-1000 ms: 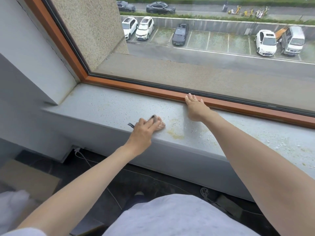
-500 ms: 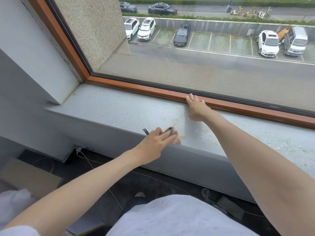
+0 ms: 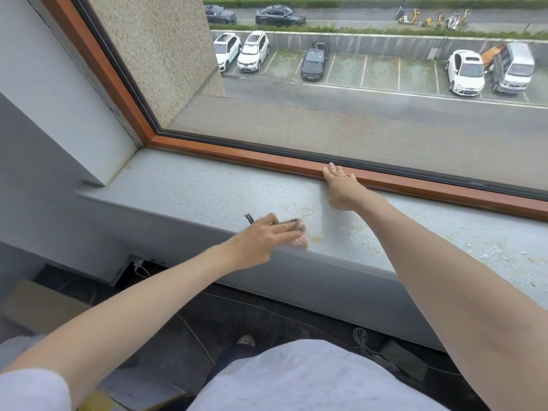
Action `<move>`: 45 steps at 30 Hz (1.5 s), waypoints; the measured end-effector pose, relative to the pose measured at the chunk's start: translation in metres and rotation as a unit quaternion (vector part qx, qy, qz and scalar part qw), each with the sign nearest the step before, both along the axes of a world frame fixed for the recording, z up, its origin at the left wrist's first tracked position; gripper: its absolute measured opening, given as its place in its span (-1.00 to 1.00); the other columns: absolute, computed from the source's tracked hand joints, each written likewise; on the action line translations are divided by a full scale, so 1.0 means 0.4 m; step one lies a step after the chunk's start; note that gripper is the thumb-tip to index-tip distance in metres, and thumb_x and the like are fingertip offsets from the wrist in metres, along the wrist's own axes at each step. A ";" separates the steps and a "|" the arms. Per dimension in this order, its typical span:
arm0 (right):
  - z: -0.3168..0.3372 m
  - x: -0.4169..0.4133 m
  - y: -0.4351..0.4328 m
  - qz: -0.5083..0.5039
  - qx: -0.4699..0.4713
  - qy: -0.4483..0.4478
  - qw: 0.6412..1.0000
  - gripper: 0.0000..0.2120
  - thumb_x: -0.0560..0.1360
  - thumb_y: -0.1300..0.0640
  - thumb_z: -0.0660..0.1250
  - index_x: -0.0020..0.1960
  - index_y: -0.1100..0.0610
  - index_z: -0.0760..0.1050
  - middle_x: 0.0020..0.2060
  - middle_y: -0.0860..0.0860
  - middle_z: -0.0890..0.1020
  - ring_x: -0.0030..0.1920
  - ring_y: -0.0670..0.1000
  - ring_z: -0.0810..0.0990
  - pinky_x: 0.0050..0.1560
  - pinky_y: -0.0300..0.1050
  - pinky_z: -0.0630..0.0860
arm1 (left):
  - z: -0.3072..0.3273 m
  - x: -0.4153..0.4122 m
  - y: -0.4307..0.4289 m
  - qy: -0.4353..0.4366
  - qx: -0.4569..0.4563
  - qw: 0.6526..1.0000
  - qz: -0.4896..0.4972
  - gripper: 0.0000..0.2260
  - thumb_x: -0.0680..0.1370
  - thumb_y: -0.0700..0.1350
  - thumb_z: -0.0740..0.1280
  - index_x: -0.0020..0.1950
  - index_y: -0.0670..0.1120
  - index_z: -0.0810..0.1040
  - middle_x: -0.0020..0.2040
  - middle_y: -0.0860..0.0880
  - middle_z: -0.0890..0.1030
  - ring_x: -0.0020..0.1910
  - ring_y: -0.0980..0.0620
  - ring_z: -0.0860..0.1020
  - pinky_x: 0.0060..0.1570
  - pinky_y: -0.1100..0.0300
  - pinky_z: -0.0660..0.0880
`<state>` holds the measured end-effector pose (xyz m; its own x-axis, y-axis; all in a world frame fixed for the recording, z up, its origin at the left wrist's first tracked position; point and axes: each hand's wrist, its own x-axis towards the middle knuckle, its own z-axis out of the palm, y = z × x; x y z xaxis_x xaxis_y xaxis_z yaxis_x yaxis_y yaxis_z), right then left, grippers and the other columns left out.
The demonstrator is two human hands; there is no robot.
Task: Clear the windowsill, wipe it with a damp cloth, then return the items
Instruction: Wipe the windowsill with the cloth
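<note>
I get only 1 view: the head camera sits close above the windowsill [image 3: 184, 188], looking forward and down, facing out the window [image 3: 326, 120] onto a car park [image 3: 370, 69].

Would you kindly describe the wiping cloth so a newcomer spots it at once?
Find the grey speckled windowsill below the wood-framed window. Near its front edge, the left hand presses a small pinkish cloth. Only yellowish crumbs lie around it.

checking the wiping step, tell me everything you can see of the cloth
The cloth is a small pinkish wad with a dark patterned edge; a dark striped tail pokes out behind the left hand. It lies on the windowsill near its front edge, beside a yellowish stain, pressed under that hand's fingers. It looks blurred.
</note>
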<state>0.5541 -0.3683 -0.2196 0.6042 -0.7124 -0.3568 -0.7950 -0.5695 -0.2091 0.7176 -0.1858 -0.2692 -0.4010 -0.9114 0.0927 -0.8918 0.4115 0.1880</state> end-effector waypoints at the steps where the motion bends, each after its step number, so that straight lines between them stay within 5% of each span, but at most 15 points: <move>1: 0.001 -0.002 -0.002 -0.001 0.001 0.000 1.000 -0.29 0.49 0.43 0.04 0.56 0.22 -0.19 0.54 0.10 -0.18 0.55 0.07 -0.16 0.51 0.08 -0.13 | 0.002 0.021 -0.019 0.006 0.005 0.999 0.042 -0.34 0.37 -0.52 0.20 0.40 -0.06 0.40 0.41 0.04 0.42 -0.11 -0.01 0.31 -0.05 0.22 0.34; 5: 0.001 -0.004 -0.011 -0.003 0.002 0.001 1.000 -0.29 0.49 0.43 0.04 0.56 0.21 -0.19 0.54 0.10 -0.18 0.55 0.06 -0.16 0.51 0.08 -0.14 | -0.001 0.023 -0.062 0.078 -0.009 0.963 0.259 -0.43 0.44 -0.50 0.17 0.39 -0.11 0.43 0.33 -0.06 0.50 -0.09 -0.01 0.24 -0.08 0.17 0.26; 11: -0.002 0.000 -0.016 -0.001 0.006 -0.004 1.000 -0.29 0.49 0.44 0.03 0.56 0.22 -0.18 0.54 0.11 -0.18 0.54 0.07 -0.17 0.51 0.05 -0.14 | -0.002 -0.001 -0.025 0.033 -0.010 0.999 0.011 -0.37 0.36 -0.52 0.19 0.37 -0.08 0.45 0.38 0.04 0.44 -0.11 -0.05 0.34 -0.05 0.25 0.31; 15: -0.012 0.000 -0.018 -0.001 0.013 -0.003 1.000 -0.29 0.48 0.44 0.02 0.56 0.21 -0.17 0.54 0.12 -0.17 0.54 0.07 -0.17 0.50 0.01 -0.15 | -0.011 0.050 -0.086 0.081 -0.005 0.958 0.274 -0.40 0.46 -0.48 0.12 0.44 -0.03 0.37 0.37 0.01 0.46 -0.06 -0.04 0.33 -0.03 0.11 0.38; 17: -0.015 -0.004 -0.020 -0.002 0.013 -0.003 1.000 -0.28 0.47 0.45 0.02 0.56 0.21 -0.17 0.54 0.11 -0.17 0.54 0.07 -0.17 0.50 0.01 -0.15 | -0.011 0.003 -0.104 0.076 -0.007 0.941 0.329 -0.43 0.48 -0.44 0.10 0.46 -0.07 0.33 0.35 -0.05 0.47 -0.01 -0.04 0.30 0.00 0.14 0.30; 23: -0.015 0.006 -0.021 -0.001 0.016 -0.005 1.000 -0.27 0.46 0.46 0.02 0.56 0.21 -0.17 0.54 0.12 -0.17 0.54 0.07 -0.16 0.50 0.03 -0.15 | -0.019 0.032 -0.063 0.052 -0.004 0.996 0.076 -0.39 0.42 -0.51 0.19 0.41 -0.09 0.42 0.38 0.05 0.44 -0.06 -0.03 0.31 -0.05 0.18 0.33; 28: -0.026 0.002 -0.022 0.002 0.017 0.000 1.000 -0.27 0.46 0.46 0.03 0.56 0.20 -0.16 0.54 0.11 -0.16 0.55 0.06 -0.15 0.50 0.04 -0.14 | -0.011 0.050 -0.140 0.087 0.013 0.935 0.344 -0.45 0.50 -0.43 0.07 0.43 -0.06 0.38 0.31 -0.03 0.51 -0.03 -0.08 0.30 0.01 0.08 0.31; 30: -0.024 0.004 -0.021 -0.002 0.017 0.000 1.000 -0.26 0.46 0.47 0.03 0.56 0.20 -0.16 0.54 0.11 -0.16 0.55 0.06 -0.15 0.50 0.04 -0.14 | -0.004 -0.005 -0.164 0.087 0.010 0.933 0.348 -0.50 0.51 -0.40 0.08 0.41 -0.09 0.40 0.28 -0.05 0.52 -0.03 -0.05 0.28 -0.01 0.11 0.26; 37: -0.029 0.017 -0.019 0.001 0.011 0.001 1.000 -0.29 0.48 0.44 0.03 0.56 0.20 -0.14 0.55 0.11 -0.15 0.55 0.07 -0.14 0.50 0.04 -0.13 | -0.019 -0.062 -0.049 0.068 0.012 0.997 0.015 -0.40 0.43 -0.50 0.19 0.39 -0.05 0.42 0.41 0.07 0.40 -0.06 -0.03 0.29 -0.02 0.23 0.26; 39: -0.033 0.018 -0.016 0.001 0.014 0.002 1.000 -0.28 0.47 0.45 0.02 0.56 0.20 -0.15 0.55 0.10 -0.16 0.55 0.06 -0.14 0.50 0.03 -0.14 | -0.025 -0.004 -0.050 0.078 0.008 0.995 0.056 -0.41 0.45 -0.50 0.18 0.38 -0.03 0.44 0.38 0.09 0.44 -0.07 -0.02 0.30 -0.03 0.19 0.32; 42: -0.034 0.015 -0.014 -0.003 0.017 0.001 1.000 -0.28 0.47 0.46 0.01 0.56 0.20 -0.15 0.55 0.10 -0.16 0.55 0.06 -0.16 0.50 0.02 -0.15 | -0.028 0.022 -0.085 0.139 0.002 0.958 0.252 -0.49 0.49 -0.48 0.15 0.33 -0.07 0.50 0.22 -0.01 0.59 -0.10 -0.01 0.27 -0.05 0.05 0.37; 45: -0.032 0.010 -0.016 0.001 0.013 0.005 1.000 -0.29 0.47 0.45 0.01 0.56 0.21 -0.14 0.55 0.11 -0.15 0.55 0.07 -0.14 0.50 0.03 -0.13 | -0.030 -0.063 -0.080 0.142 -0.020 0.965 0.218 -0.46 0.45 -0.50 0.17 0.29 -0.04 0.53 0.25 0.04 0.56 -0.11 0.00 0.28 -0.09 0.07 0.37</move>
